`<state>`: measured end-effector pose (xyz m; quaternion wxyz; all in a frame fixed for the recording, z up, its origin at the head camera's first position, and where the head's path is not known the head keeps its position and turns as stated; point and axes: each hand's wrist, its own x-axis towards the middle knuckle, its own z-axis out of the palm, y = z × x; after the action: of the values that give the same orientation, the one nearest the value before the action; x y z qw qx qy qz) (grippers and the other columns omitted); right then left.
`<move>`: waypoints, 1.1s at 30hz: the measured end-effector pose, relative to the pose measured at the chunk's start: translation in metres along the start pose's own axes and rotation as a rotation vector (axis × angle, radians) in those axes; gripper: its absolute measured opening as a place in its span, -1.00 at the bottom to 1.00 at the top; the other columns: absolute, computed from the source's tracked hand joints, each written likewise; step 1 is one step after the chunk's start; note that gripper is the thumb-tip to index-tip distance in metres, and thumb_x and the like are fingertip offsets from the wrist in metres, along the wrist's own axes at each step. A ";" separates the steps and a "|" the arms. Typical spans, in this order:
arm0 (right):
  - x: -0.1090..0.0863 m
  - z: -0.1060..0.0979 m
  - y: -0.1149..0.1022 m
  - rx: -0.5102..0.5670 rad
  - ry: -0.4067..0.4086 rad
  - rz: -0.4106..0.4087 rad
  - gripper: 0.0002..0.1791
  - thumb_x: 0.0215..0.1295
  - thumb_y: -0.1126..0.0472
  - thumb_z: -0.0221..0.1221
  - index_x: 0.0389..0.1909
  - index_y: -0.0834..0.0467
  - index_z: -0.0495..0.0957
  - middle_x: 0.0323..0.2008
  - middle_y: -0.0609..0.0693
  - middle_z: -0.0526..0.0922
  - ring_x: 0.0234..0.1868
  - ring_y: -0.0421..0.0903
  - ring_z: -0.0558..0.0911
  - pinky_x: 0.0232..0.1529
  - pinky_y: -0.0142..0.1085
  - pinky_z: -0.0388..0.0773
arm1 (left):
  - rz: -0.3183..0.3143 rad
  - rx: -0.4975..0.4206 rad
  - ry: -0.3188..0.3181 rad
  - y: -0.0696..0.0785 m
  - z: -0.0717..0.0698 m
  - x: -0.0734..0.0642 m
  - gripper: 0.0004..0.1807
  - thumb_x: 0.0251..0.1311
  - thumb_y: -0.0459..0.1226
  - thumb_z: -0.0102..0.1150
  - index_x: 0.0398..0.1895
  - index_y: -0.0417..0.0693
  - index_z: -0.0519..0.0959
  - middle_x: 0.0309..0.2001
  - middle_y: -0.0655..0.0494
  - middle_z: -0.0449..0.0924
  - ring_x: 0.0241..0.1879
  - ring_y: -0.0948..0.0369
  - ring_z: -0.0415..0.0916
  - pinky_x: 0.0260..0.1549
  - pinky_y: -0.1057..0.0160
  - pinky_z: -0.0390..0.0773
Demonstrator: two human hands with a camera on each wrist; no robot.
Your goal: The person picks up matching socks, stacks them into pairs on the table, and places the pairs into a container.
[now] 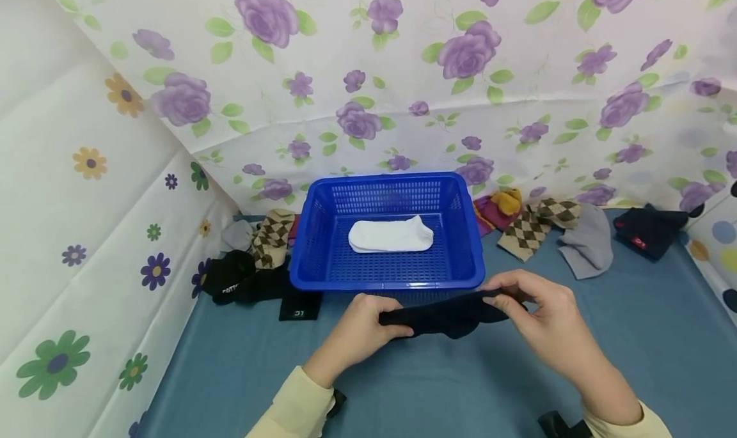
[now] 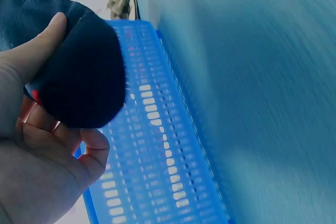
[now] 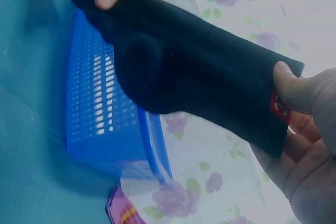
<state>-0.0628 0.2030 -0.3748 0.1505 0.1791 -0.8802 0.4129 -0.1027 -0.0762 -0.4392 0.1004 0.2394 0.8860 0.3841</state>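
Observation:
Both hands hold a dark sock [image 1: 443, 315] stretched level in front of the basket, over the blue table. My left hand [image 1: 364, 326] pinches one end, thumb on top; in the left wrist view the rounded toe [image 2: 86, 77] of the sock shows beyond the thumb. At the other end, the right hand [image 1: 538, 307] grips the cuff between thumb and fingers. A small red label [image 3: 279, 106] sits at the cuff in the right wrist view. Behind the sock stands a blue plastic basket [image 1: 387, 286], with a white sock [image 1: 391, 234] lying flat inside.
Left of the basket lie black socks [image 1: 230, 277], a checkered sock [image 1: 272, 236] and a grey one [image 1: 237, 235]. To its right are a purple and yellow sock [image 1: 498, 209], checkered socks [image 1: 525, 232], a grey sock [image 1: 587, 243] and a dark sock [image 1: 650, 230]. A flowered sheet [image 1: 357, 150] rises behind.

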 end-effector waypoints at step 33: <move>-0.015 0.022 0.078 -0.139 -0.209 0.407 -0.80 0.08 0.07 0.34 -0.25 -0.09 0.60 -0.30 -0.12 0.69 -0.47 -0.30 0.62 -0.57 -0.41 0.51 | -0.356 -0.187 -0.062 -0.028 -0.003 -0.001 -0.49 -0.18 -0.23 0.49 -0.09 -0.15 0.55 -0.69 0.10 0.38 -0.68 0.11 0.56 -0.62 0.22 0.50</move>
<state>-0.0863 0.2353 -0.4475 -0.0160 0.0292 -0.9353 0.3523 -0.1122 -0.0951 -0.4580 0.2157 0.0804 0.8713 0.4334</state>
